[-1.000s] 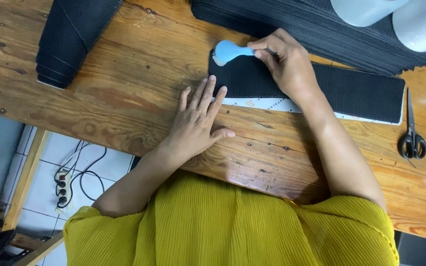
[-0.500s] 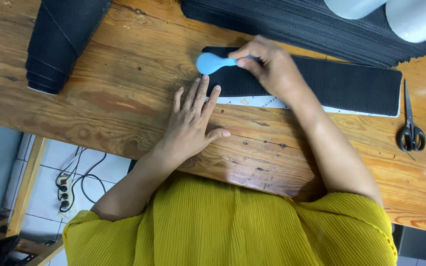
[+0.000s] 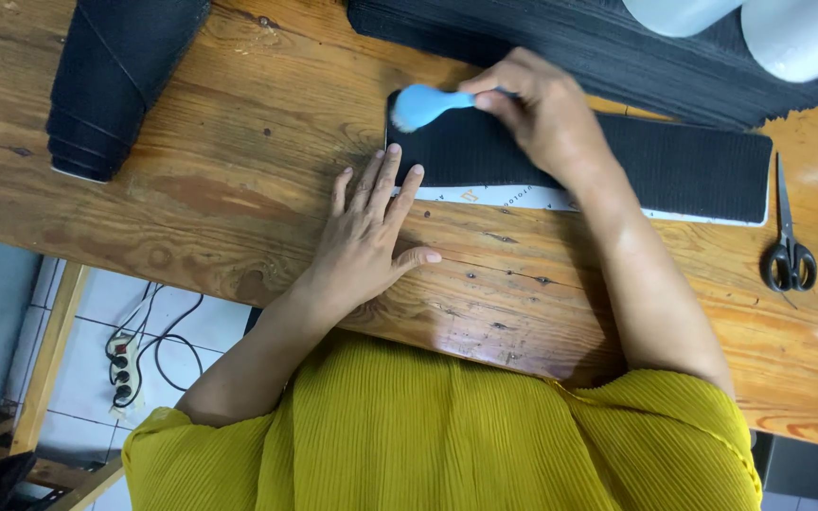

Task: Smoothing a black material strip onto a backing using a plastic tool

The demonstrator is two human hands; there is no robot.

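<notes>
Brush [image 3: 420, 104] pinched in our right hand [image 3: 532, 109] over the black strip's [image 3: 674, 166] left end; left hand [image 3: 366, 237] flat, fingers spread, on its corner.

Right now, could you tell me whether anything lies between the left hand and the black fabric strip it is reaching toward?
Nothing visible does. The left hand lies flat on the wooden table, its fingertips already at the near left corner of the black fabric strip. The right hand holds the blue brush on the strip farther back.

Narrow white printed label strip [image 3: 523, 197] along the near edge of the black fabric piece [image 3: 684, 166]. No packages, signs or screens.
</notes>
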